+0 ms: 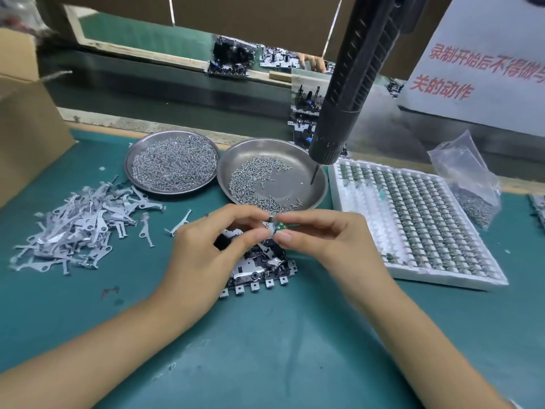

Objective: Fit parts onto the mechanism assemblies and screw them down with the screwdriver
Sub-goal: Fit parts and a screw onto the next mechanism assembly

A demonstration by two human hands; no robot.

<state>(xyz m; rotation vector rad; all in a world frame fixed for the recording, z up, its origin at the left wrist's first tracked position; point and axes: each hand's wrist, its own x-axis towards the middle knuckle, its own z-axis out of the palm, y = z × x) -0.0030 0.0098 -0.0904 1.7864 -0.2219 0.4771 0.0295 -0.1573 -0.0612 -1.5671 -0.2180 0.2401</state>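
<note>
The fitting step is judged in hand — a small green part (pixel 279 227) is pinched between both hands (pixel 206 255) (pixel 327 246) over the mechanism (pixel 259 270) on the table (pixel 265 349) — seating, then the hanging screwdriver (pixel 348 93), is called for next.

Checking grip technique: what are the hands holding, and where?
Both hands, left hand and right hand, pinch a small green-and-silver part at its opposite ends with fingertips.

A metal mechanism assembly (pixel 259 271) lies flat beneath both hands; a small green part (pixel 279 227), possibly a circuit board, sits pinched between the fingertips.
</note>
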